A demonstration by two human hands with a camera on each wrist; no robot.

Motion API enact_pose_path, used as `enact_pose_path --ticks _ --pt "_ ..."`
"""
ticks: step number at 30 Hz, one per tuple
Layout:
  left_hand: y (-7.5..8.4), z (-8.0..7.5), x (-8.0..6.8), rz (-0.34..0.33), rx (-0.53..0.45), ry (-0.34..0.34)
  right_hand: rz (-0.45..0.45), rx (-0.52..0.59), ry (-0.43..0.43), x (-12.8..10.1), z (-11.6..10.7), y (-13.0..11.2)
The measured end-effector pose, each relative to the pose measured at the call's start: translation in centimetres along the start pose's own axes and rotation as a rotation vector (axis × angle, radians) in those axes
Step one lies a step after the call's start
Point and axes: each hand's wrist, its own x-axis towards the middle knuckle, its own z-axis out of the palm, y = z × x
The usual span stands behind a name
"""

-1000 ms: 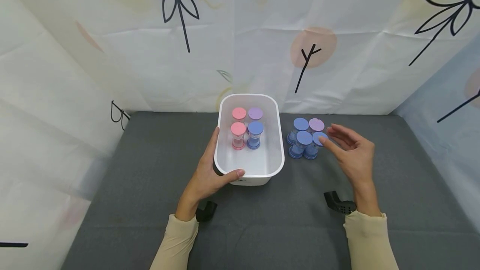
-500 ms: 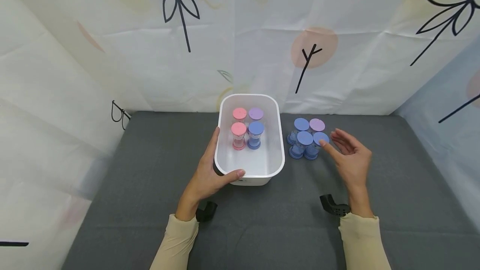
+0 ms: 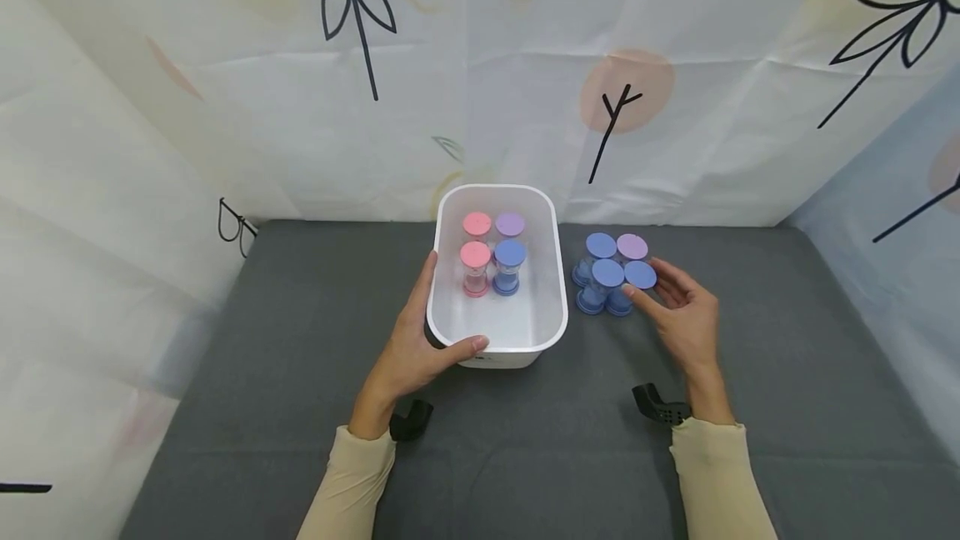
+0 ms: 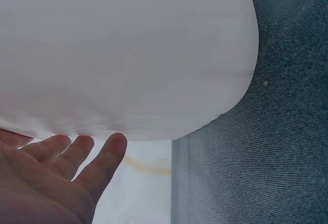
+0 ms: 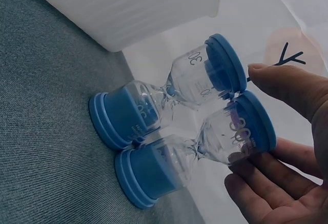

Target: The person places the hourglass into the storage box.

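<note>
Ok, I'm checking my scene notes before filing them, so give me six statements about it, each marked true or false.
1. The left hand holds the white bin. True.
2. The bin holds four hourglasses. True.
3. Those four all have blue caps. False: two have pink caps, one a purple cap, one a blue cap.
4. The right hand is inside the bin. False: it is at a blue hourglass outside the bin.
5. The outside hourglasses lie on their sides. False: they stand upright.
6. One outside hourglass has a purple top. True.
</note>
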Motion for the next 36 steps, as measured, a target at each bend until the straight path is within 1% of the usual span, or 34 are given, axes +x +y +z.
enact_pose_path --ticks 6,9,15,19,25,32,36 --pt "-0.1 -0.1 0.0 0.001 -0.006 -0.006 0.009 -0.021 -0.017 0.1 0.2 0.3" --pt "-0.1 -0.1 0.0 0.006 -0.014 -0.006 0.015 -0.022 -0.013 0.2 0.4 0.5" --pt "0.0 -0.1 -0.1 -0.006 -0.005 -0.002 0.028 -0.016 -0.005 0.3 0.6 0.7" --pt "-0.1 -0.1 0.0 0.001 -0.004 -0.003 0.015 -0.002 -0.002 0.3 0.7 0.9" --pt "0.1 -0.1 0.0 -0.009 0.002 0.001 -0.008 0.012 0.003 0.4 0.8 1.1" --pt "0.1 -0.1 0.0 -0.012 0.027 0.008 -0.017 0.026 0.024 0.5 0.8 1.3" --pt "0.1 0.0 -0.1 -0.019 0.026 0.005 -0.023 0.035 0.056 0.4 0.7 1.4"
